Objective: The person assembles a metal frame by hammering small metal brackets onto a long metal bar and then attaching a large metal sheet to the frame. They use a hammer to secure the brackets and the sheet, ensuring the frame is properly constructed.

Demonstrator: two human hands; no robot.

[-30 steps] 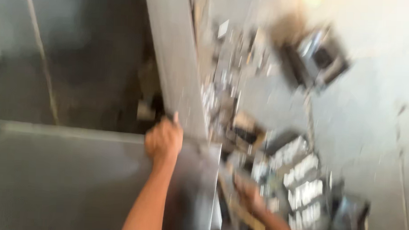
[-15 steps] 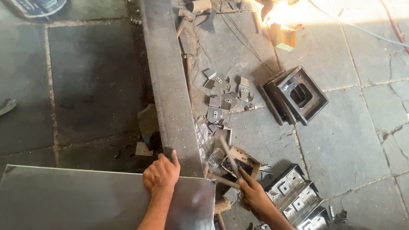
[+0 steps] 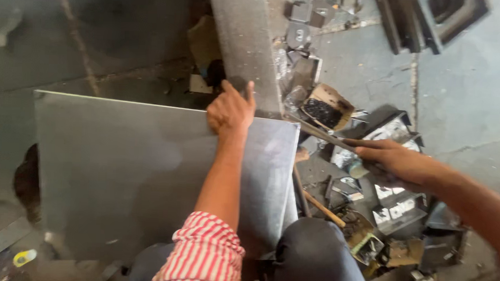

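A large grey metal sheet (image 3: 121, 169) lies flat in front of me, over my lap. My left hand (image 3: 231, 109) rests on its far edge, fingers curled and touching the end of a long grey metal beam (image 3: 242, 46). To the right of the sheet, my right hand (image 3: 396, 159) grips a thin, long metal tool (image 3: 322, 134). The tool slants up and left toward the sheet's far right corner. Its far end is hard to make out among the clutter.
A small cardboard box of dark bits (image 3: 326, 107) sits by the beam. Square metal box frames (image 3: 431, 19) lie on the stone floor at top right, small metal boxes (image 3: 394, 209) and scraps at right. A wooden-handled tool (image 3: 322, 208) lies by my knee (image 3: 318, 259).
The view has dropped closer to the sheet. My left hand stays at the sheet's far edge. My right hand has come up and to the right with the thin tool.
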